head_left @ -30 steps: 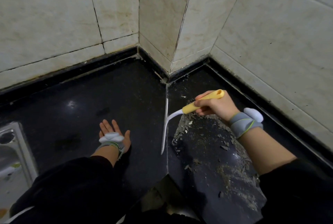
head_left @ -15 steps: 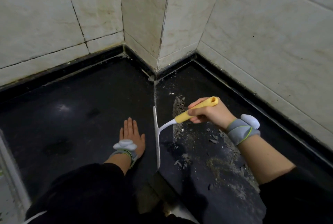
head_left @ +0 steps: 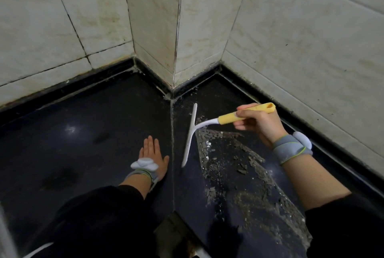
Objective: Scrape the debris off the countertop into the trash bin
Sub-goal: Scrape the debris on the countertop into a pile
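The right hand (head_left: 259, 126) is held above the black countertop (head_left: 93, 133), with the forearm reaching in from the lower right and the wrist bent inward. Its fingers and thumb are curled around the yellow handle (head_left: 230, 117) of a scraper (head_left: 204, 123), and the handle's end sticks out past the knuckles toward the tiled wall (head_left: 291, 39). The white blade (head_left: 188, 141) runs lengthwise just right of the countertop seam (head_left: 172, 154), its far end close to the inner corner. Whether the blade edge touches the surface cannot be determined.

The left hand (head_left: 152, 153) is laid palm down on the countertop just left of the seam. Its fingers are straight and held together, pointing away from the body, with the thumb spread toward the seam. Nothing is held in it.

Debris (head_left: 243, 169), made up of grey flakes and fine grit, is spread across the countertop to the right of the blade, beneath the right forearm and down to the near edge.

A grey band with a white module is worn on each wrist: right wristband (head_left: 291, 149), left wristband (head_left: 144, 164). Both arms are in black sleeves (head_left: 104, 216).
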Motion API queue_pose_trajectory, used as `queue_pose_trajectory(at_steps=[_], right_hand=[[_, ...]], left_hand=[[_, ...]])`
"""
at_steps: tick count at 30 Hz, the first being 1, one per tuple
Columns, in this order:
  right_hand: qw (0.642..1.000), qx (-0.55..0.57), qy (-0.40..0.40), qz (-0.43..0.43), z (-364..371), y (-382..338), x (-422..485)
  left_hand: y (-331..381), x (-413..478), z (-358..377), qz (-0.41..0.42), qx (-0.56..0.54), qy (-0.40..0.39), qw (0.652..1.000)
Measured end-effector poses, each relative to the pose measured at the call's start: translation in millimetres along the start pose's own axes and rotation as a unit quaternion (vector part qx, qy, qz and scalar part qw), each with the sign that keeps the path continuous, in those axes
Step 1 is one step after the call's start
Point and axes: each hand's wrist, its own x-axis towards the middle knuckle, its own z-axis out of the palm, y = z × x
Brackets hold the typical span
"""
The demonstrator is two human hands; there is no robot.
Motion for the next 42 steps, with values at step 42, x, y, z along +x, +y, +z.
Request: queue_pose_trajectory(at_steps=[42], right_hand=[[0.990, 0.015, 0.129, -0.057, 70.2, -6.3, 109.8]], left_hand=[[5.4, 66.0, -14.4, -0.021, 0.016, -0.067, 0.997]])
